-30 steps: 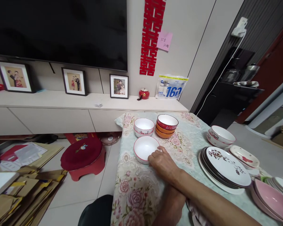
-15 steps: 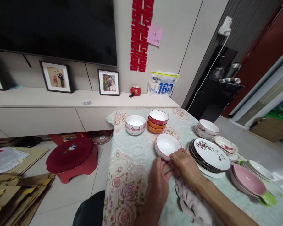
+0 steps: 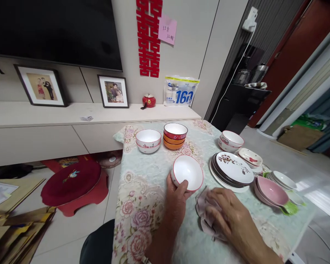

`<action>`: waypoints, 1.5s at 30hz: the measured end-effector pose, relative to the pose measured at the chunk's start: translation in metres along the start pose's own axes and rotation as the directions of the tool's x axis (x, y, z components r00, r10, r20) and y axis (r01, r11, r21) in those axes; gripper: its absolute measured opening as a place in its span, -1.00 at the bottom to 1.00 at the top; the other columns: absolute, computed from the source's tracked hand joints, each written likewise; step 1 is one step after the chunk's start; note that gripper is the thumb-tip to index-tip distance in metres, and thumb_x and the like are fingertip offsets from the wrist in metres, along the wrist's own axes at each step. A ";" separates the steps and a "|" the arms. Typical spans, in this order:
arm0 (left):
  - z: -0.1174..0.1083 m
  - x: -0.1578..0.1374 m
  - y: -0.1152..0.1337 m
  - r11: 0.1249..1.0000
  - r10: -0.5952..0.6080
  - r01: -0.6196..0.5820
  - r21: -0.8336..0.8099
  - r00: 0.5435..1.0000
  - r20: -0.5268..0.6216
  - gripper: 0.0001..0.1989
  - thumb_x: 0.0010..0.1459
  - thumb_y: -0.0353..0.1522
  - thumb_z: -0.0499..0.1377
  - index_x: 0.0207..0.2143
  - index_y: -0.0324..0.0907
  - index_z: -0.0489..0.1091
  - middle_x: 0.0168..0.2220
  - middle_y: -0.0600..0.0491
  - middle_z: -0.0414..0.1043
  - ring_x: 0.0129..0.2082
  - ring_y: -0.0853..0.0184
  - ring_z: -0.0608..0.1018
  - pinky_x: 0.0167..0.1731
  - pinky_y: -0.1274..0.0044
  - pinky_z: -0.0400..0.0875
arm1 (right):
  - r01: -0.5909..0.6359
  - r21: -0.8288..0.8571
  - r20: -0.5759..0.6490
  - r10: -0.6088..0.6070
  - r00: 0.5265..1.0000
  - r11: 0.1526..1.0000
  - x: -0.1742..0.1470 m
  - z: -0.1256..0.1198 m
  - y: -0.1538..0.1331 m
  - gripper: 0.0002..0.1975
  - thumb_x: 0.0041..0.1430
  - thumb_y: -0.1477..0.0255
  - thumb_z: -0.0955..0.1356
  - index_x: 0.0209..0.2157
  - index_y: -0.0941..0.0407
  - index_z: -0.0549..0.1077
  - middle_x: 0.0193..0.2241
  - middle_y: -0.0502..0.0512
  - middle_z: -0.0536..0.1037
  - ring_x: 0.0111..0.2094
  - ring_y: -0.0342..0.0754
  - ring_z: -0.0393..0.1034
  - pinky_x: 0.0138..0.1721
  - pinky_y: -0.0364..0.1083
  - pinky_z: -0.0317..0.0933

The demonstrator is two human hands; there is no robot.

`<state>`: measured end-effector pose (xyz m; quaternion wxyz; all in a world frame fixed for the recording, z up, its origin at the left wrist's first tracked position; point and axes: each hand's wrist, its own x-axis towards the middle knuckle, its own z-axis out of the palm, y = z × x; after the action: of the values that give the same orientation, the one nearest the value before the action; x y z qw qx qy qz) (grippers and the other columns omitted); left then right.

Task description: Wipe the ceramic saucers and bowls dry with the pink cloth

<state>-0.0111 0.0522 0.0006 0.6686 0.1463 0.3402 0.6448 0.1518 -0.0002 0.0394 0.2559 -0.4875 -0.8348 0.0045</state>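
Note:
A white bowl with a red rim (image 3: 189,171) is tilted toward me in my left hand (image 3: 176,196). The thumb lies over its near rim and the other fingers are under its side. To the right, my right hand (image 3: 231,212) is closed on a crumpled greyish-pink cloth (image 3: 205,211), just above the tablecloth. The hand is slightly blurred, and some of its fingers are hidden behind it and the cloth. Beyond the held bowl stand two stacked white bowls (image 3: 148,141) and a stack of red and orange bowls (image 3: 175,136).
On the right are a stack of plates (image 3: 232,170), white bowls (image 3: 231,141), square dishes (image 3: 250,157), pink leaf-shaped bowls (image 3: 272,190) and small white bowls (image 3: 284,179). A floral tablecloth (image 3: 143,216) covers the table. A red stool (image 3: 71,183) stands on the floor at left.
My right hand has left the bowl and taken hold of the cloth. My left hand now grips the bowl by its rim, tilting it. The view has shifted right.

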 end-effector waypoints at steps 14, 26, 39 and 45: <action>-0.002 -0.001 -0.006 0.993 -0.043 0.035 0.112 0.996 0.072 -0.20 0.04 -0.22 0.29 0.27 -0.02 -0.01 0.19 -0.15 0.30 0.04 0.05 0.50 -0.16 0.37 0.52 | -0.069 0.192 -0.075 0.085 0.994 0.979 0.010 -0.003 0.004 -0.71 0.31 0.39 0.28 0.04 -0.06 0.43 0.01 0.20 0.41 0.00 0.09 0.41 -0.09 0.01 0.39; 0.002 -0.002 -0.008 0.961 0.097 -0.131 0.243 0.985 0.145 -0.12 -0.07 -0.19 0.35 0.25 -0.19 0.08 0.14 -0.19 0.38 0.11 0.05 0.47 0.10 0.32 0.35 | -0.092 0.168 0.117 0.072 0.991 0.981 0.065 0.063 0.019 -0.81 0.11 0.64 0.26 -0.43 0.11 0.43 -0.34 0.05 0.38 -0.31 -0.07 0.32 -0.29 -0.14 0.23; -0.008 0.000 -0.009 0.928 0.162 -0.186 0.323 0.982 0.098 -0.26 0.06 -0.10 0.25 0.23 -0.18 0.16 0.13 -0.17 0.38 0.11 0.08 0.45 0.10 0.36 0.32 | -0.099 0.579 0.261 -0.068 0.963 0.809 0.042 0.035 -0.013 -0.66 0.29 0.54 0.19 0.02 0.05 0.42 -0.01 0.14 0.44 0.01 -0.01 0.33 0.05 -0.04 0.26; -0.015 0.013 -0.022 0.927 0.195 -0.211 0.309 0.977 0.084 -0.31 0.09 -0.13 0.22 0.22 -0.19 0.17 0.15 -0.18 0.35 0.17 0.03 0.40 0.13 0.27 0.31 | 0.177 0.049 0.295 -0.184 0.938 0.983 0.028 0.038 0.008 -0.64 0.28 0.60 0.23 0.08 0.10 0.35 -0.07 0.21 0.47 0.00 0.09 0.33 0.12 0.19 0.18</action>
<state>-0.0046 0.0581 -0.0276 0.5748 0.3027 0.4046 0.6436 0.1306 0.0358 0.0166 0.1315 -0.3998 -0.9049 0.0634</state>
